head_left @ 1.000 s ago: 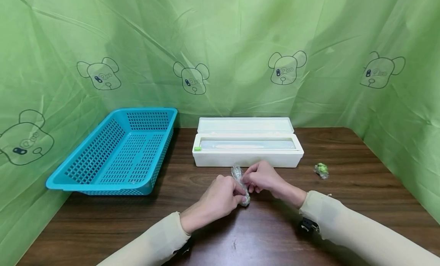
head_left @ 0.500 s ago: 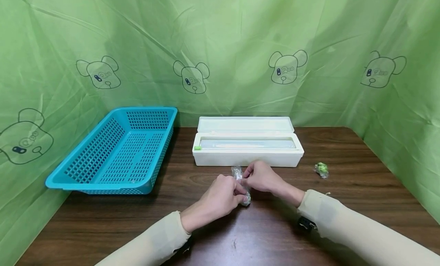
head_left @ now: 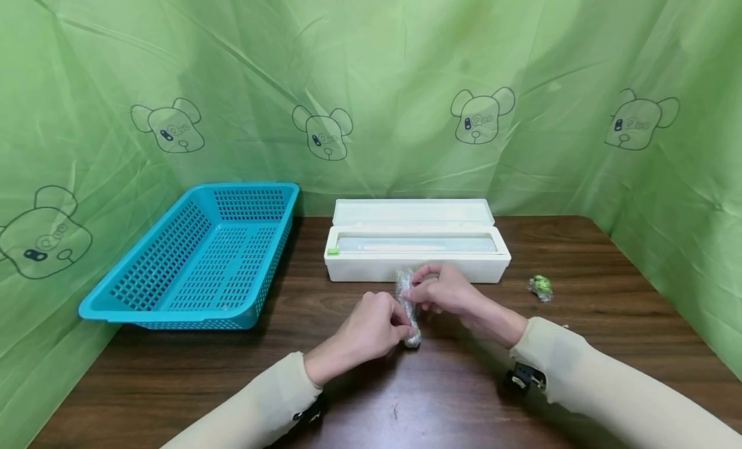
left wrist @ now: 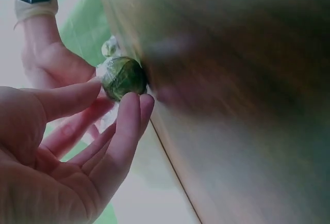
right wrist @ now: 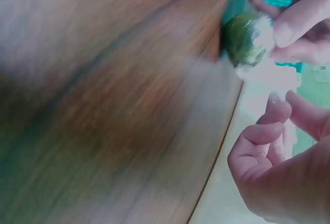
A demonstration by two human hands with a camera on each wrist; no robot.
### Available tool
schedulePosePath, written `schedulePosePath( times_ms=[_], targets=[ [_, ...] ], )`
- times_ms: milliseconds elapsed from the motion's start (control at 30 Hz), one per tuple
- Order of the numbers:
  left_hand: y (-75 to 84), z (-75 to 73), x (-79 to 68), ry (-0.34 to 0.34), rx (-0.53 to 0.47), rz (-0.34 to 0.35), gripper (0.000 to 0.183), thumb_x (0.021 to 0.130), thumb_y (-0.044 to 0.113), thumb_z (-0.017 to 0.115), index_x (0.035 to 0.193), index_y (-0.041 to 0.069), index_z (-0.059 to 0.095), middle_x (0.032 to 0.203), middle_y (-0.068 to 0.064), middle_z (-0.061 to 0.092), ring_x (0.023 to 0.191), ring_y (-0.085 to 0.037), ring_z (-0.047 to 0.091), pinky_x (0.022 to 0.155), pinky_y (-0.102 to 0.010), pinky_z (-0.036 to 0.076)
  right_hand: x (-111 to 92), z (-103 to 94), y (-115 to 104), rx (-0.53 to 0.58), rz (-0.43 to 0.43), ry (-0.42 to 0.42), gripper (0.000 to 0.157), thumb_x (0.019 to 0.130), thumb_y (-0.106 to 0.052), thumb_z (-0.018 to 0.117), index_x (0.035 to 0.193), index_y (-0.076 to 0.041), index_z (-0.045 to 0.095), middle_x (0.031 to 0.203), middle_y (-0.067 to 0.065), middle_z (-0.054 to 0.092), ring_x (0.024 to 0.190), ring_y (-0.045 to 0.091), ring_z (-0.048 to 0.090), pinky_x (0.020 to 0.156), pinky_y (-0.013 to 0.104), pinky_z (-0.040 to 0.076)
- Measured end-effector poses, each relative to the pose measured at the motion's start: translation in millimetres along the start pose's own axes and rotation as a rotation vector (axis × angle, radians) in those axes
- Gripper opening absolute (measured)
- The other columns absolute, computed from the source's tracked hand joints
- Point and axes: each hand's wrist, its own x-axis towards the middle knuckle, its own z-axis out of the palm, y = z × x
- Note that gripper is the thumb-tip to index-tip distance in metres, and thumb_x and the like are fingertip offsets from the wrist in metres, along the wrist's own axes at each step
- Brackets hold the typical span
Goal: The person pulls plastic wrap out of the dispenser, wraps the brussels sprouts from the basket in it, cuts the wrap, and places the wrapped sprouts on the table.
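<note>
In the head view a small green Brussels sprout (left wrist: 124, 78) in clear cling film (head_left: 404, 283) lies on the table between the hands. My left hand (head_left: 371, 326) pinches the sprout between thumb and fingertips. The film stretches from it toward the white box as a narrow twisted strip. My right hand (head_left: 446, 291) pinches this strip between thumb and index finger, its other fingers curled, as the right wrist view also shows. The sprout's round wrapped side shows in both wrist views; from the head it is mostly hidden by the left fingers.
Just behind the hands stands a white cling film dispenser (head_left: 414, 268), lid up, with a green slider at its left. A blue perforated basket (head_left: 275, 262) stands on the left. Another film-wrapped sprout (head_left: 541, 286) lies at right. Green cloth (head_left: 400, 62) hangs around the table.
My right hand has shifted slightly up toward the dispenser, and the film strip looks longer and straighter. The left hand stays on the sprout almost in place.
</note>
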Motion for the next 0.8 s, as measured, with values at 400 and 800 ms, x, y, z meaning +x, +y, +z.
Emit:
schedulePosePath(
  times_ms=[400,800],
  targets=[
    [-4.5,-0.8,14.5,-0.054,-0.137,-0.033,0.015,0.087,0.003,0.084,0.073,0.009,0.080,0.067,0.003,0.072,0.047,-0.007,0.063,0.055,-0.022,0.053,-19,-11.3,-2,-0.056,-0.056,-0.007,0.017,0.088,-0.013,0.085,0.097,-0.002,0.076,0.084,0.006,0.073,0.071,0.015,0.060,0.056,0.025,0.044],
    [-9.3,-4.4,26.3,-0.086,-0.221,-0.088,0.023,0.080,-0.008,0.081,0.082,0.009,0.066,0.068,0.001,0.067,0.052,-0.020,0.067,0.049,-0.030,0.055,-47,-11.0,3,-0.296,-0.456,-0.084,0.007,0.088,-0.003,0.084,0.089,-0.010,0.082,0.083,-0.002,0.077,0.072,0.015,0.069,0.066,0.028,0.056]
  ],
)
